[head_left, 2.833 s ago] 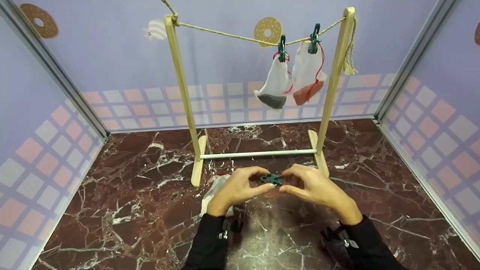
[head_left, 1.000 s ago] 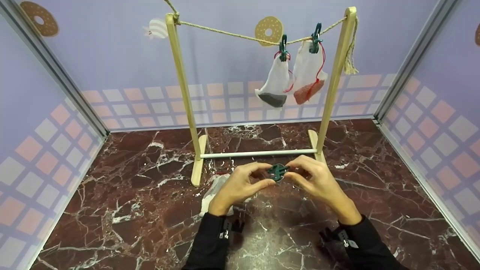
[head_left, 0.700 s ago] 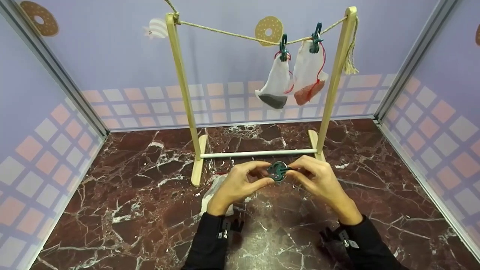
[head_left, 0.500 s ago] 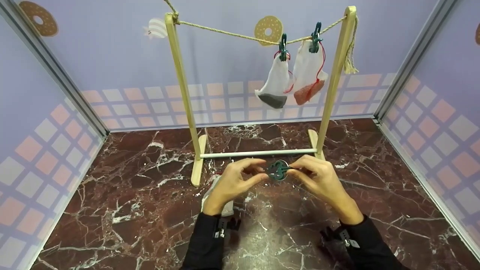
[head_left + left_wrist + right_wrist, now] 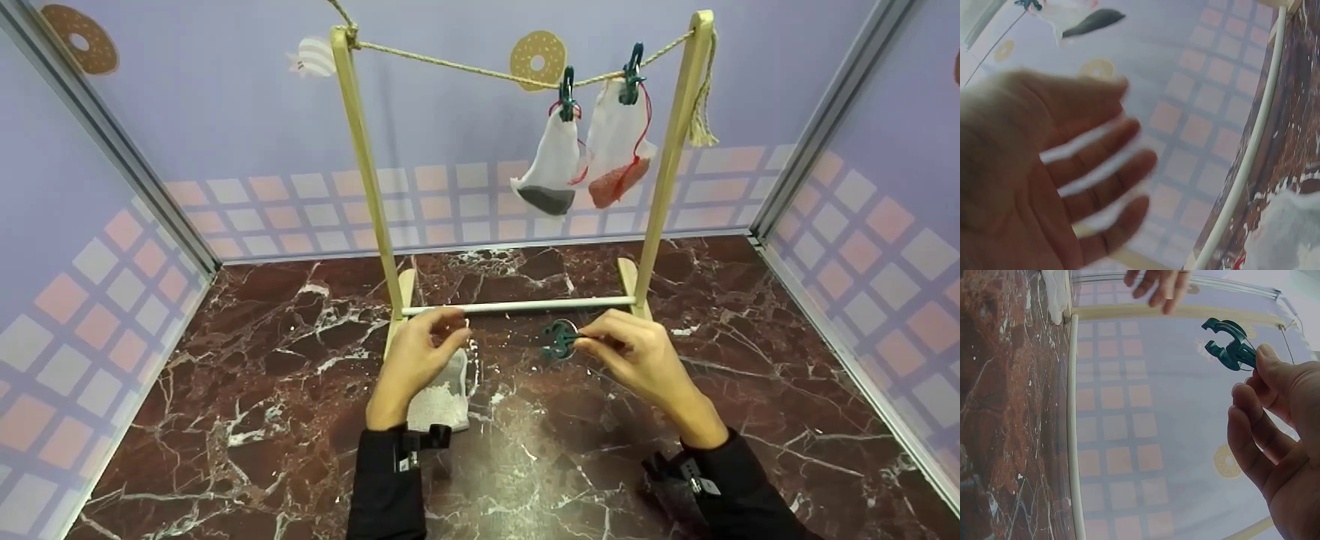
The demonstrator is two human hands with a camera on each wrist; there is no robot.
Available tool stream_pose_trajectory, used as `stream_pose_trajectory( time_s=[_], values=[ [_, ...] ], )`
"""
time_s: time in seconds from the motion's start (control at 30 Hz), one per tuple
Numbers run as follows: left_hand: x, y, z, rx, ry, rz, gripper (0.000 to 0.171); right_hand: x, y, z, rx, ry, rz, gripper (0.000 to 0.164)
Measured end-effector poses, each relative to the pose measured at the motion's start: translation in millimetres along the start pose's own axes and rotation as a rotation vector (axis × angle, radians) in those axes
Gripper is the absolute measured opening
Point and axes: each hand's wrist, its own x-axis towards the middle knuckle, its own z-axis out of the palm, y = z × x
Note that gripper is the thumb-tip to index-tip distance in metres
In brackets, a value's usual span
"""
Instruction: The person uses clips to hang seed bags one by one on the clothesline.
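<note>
Between thumb and fingers my right hand (image 5: 634, 352) pinches a dark green clothespin (image 5: 559, 339) by its handles, its jaws spread apart in the right wrist view. My left hand (image 5: 416, 356) holds nothing, fingers loosely bent, and hovers above a white mesh bag (image 5: 439, 405) with pale filling that lies on the tabletop. Part of that bag is hidden under the hand and wrist. From the rope (image 5: 457, 64) hang a white bag with dark filling (image 5: 551, 172) and a white bag with reddish filling (image 5: 615, 150), each fixed by a green clothespin.
A wooden frame (image 5: 367, 165) with a white crossbar (image 5: 517, 306) stands at the back of the dark red marbled tabletop (image 5: 285, 435). White crumbs are scattered near the crossbar. Patterned walls (image 5: 450, 127) enclose the back and both sides.
My left hand has let go of the clothespin and moved left over the bag on the table. The clothespin is now in my right hand alone, turned with its jaws toward the left.
</note>
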Motion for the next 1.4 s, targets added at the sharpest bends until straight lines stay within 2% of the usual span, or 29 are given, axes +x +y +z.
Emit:
stream_pose_trajectory(
  time_s=[0.1, 0.2, 0.27, 0.33, 0.47, 0.77, 0.93, 1.07, 1.23, 1.4],
  values=[
    [-3.1, -6.7, -2.8, 0.113, -0.007, -0.137, 0.038, 0, 1, 1, -0.007, 0.006, -0.021, 0.029],
    [-6.6, -12.6, -2.7, 0.183, -0.062, -0.271, 0.047, -1, 1, 1, -0.014, 0.002, -0.009, 0.028],
    [-8.6, -15.7, -1.8, 0.220, -0.103, -0.336, 0.052, -1, 1, 0, -0.019, -0.007, 0.007, 0.028],
    [-10.4, -19.0, -0.4, 0.257, -0.141, -0.365, 0.055, -1, 1, 0, -0.017, -0.018, 0.025, 0.026],
    [-12.3, -23.0, 2.0, 0.327, -0.193, -0.377, 0.061, -1, 1, -2, -0.011, -0.040, 0.039, 0.022],
    [-12.6, -25.0, 4.2, 0.312, -0.274, -0.453, 0.075, -3, 3, -5, -0.055, -0.057, 0.033, 0.020],
    [-13.6, -26.4, 4.2, 0.331, -0.273, -0.457, 0.074, -3, 3, -4, -0.049, -0.049, 0.030, 0.020],
    [-14.8, -26.9, 4.1, 0.337, -0.276, -0.472, 0.058, -2, 3, -3, -0.045, -0.044, 0.031, 0.020],
    [-15.2, -27.5, 4.3, 0.331, -0.326, -0.471, 0.029, -2, 3, -4, -0.052, -0.050, 0.037, 0.019],
    [-15.6, -27.5, 4.9, 0.337, -0.345, -0.456, 0.020, -3, 3, -4, -0.055, -0.056, 0.045, 0.018]
  ],
)
